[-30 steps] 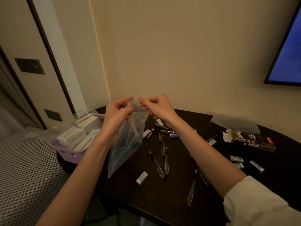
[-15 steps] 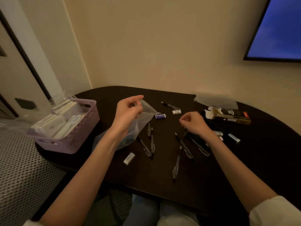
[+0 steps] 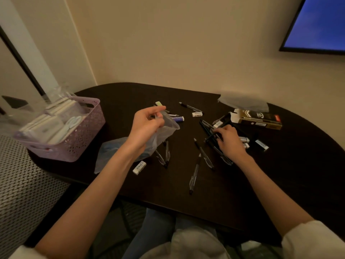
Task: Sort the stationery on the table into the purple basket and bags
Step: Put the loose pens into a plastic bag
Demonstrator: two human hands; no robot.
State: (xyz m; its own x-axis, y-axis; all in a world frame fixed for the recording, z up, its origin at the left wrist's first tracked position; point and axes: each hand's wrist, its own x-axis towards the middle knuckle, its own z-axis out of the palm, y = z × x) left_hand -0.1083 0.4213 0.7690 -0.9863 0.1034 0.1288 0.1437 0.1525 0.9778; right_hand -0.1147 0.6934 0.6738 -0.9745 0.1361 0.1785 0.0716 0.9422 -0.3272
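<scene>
A dark table stands against a beige wall. At mid-left sits the purple basket, filled with pale packets. In the centre the left hand pinches the mouth of a clear bag. Right of centre, the right hand curls around black pens; erasers lie scattered nearby.

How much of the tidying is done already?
Done: the basket already holds white packs. In hand: the left hand holds a clear bag with bluish things inside, its mouth lifted, while the right hand grips pens. Left: more pens and erasers lie loose on the table.
</scene>
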